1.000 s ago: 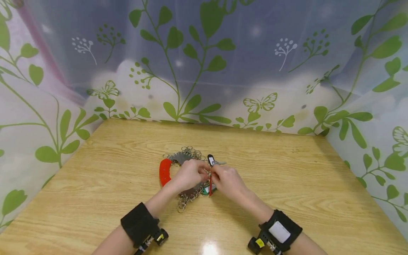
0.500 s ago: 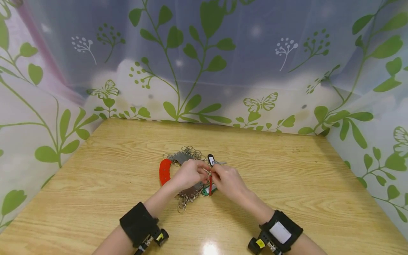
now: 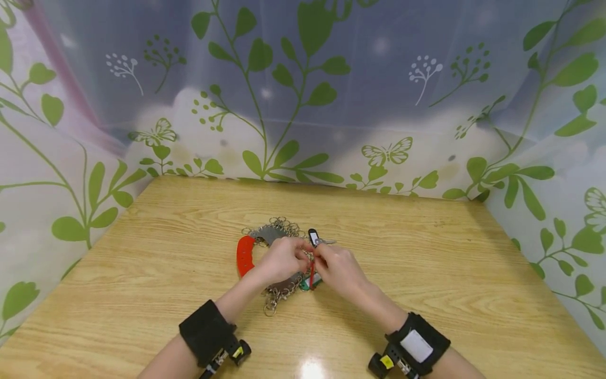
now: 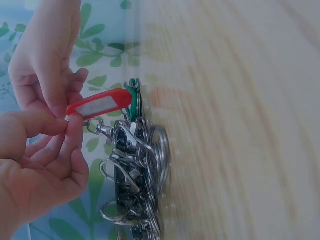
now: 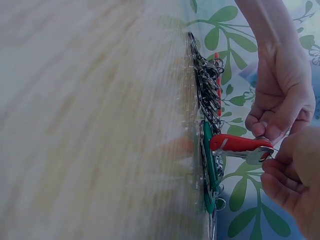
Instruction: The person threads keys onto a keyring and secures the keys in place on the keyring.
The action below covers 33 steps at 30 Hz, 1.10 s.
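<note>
My left hand (image 3: 280,263) and right hand (image 3: 342,267) meet above the right side of a big key ring holder (image 3: 268,233), a grey metal loop edged with small clips and rings. From their fingertips hangs a red key tag (image 4: 100,103) with a white label. A key (image 5: 254,157) hangs beside it in the right wrist view. Both hands pinch the small ring at the tag's end; fingers partly hide it. Below lies a green key tag (image 5: 209,160). A black key tag (image 3: 312,236) with a key lies just beyond the right fingers.
The holder has a curved red grip (image 3: 245,255) on its left side. Several loose metal rings (image 4: 159,155) bunch along its edge. All of it lies on a wooden table (image 3: 426,252), with leaf-printed cloth (image 3: 303,105) behind and at both sides.
The hands stay in nearly the same spot. The red key tag between them has turned slightly, its lower end shifting a little to the left.
</note>
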Motion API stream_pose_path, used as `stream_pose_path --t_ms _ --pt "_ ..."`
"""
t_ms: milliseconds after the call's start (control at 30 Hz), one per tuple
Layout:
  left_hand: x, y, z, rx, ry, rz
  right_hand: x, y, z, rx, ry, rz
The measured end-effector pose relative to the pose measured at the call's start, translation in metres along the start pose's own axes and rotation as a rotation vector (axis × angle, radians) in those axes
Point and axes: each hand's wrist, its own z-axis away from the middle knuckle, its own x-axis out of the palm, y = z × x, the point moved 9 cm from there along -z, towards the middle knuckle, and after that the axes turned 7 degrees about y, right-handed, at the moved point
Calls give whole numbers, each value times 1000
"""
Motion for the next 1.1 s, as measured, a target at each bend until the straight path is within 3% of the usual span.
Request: stream_pose_path --t_ms 300,567,1100 --pt "-1 7 2 28 29 -31 -2 -3 1 -57 32 3" --pt "-1 9 1 68 43 -59 -1 0 1 -21 19 -28" --pt "3 7 1 21 42 -3 -5 -7 4 -158 69 -20"
